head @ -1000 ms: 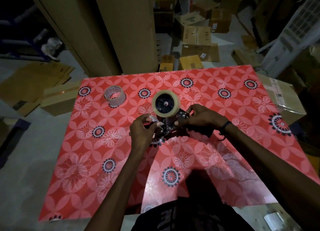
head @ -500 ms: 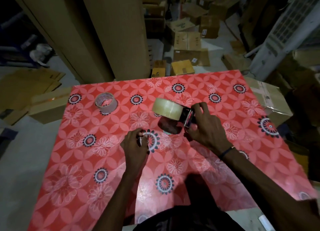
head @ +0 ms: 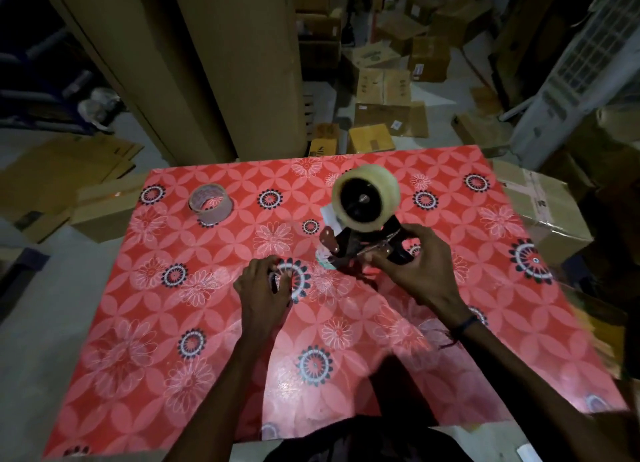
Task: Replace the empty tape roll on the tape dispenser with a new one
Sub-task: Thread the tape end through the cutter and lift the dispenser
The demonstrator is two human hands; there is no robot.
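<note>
Head view shows the new tape roll point(head: 366, 198) already seated on the tape dispenser point(head: 360, 245), held upright above the counter point(head: 173, 323) toward its far right. The right hand point(head: 420, 271) has its grip closed around the dispenser's frame. The left hand point(head: 265, 288) rests on the counter, fingers curled; whether it pinches anything I cannot tell. The empty tape roll point(head: 210, 203) stands well apart, far left. Judging by this, only threading the tape end remains.

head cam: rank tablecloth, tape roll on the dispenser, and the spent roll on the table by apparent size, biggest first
1. Tablecloth, by far the largest.
2. Tape roll on the dispenser.
3. Spent roll, which looks smaller; it sits at a similar depth, so the order seems safe.
</note>
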